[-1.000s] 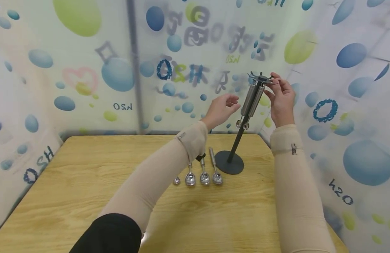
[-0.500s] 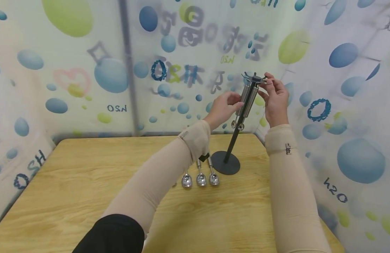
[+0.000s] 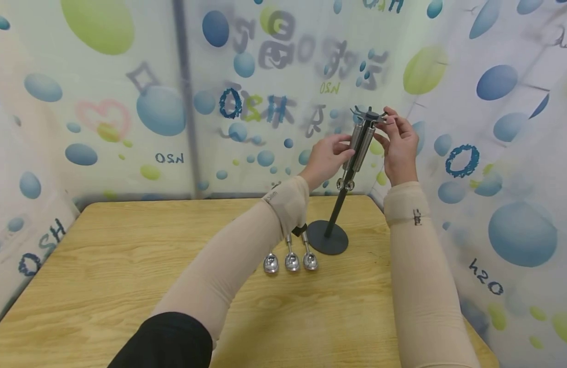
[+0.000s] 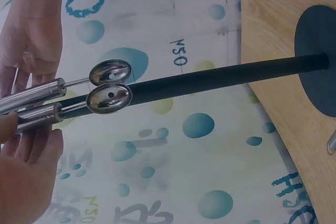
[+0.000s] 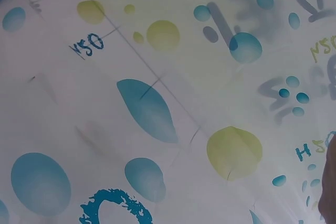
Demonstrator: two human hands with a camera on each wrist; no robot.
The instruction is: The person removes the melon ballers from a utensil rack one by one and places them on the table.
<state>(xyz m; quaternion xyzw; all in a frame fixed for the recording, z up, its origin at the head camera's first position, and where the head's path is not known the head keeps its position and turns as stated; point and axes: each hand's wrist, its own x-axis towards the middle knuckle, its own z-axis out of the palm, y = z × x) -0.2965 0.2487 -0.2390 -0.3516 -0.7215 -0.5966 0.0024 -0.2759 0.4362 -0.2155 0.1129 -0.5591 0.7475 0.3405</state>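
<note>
A dark utensil stand (image 3: 336, 214) with a hooked top leans in the head view. Two metal melon ballers hang from it by tubular handles; their small oval bowls each have a hole. My left hand (image 3: 327, 157) pinches the handle of the left melon baller (image 4: 108, 98) between thumb and fingers. Beside it hangs the other melon baller (image 4: 110, 72). At the top, my right hand (image 3: 400, 145) pinches a hook of the stand; its fingertips are partly hidden. In the right wrist view only a sliver of hand (image 5: 328, 187) shows.
On the wooden table (image 3: 173, 286) lie metal scoops, including a left scoop (image 3: 271, 263), a middle scoop (image 3: 292, 261) and a right scoop (image 3: 310, 260), beside the round base (image 3: 327, 239). My left sleeve (image 3: 237, 245) covers part of them. A patterned curtain (image 3: 127, 174) stands behind.
My left hand has moved right onto the handle of the left melon baller. My right hand keeps its hold at the stand's top. The head view has shifted slightly.
</note>
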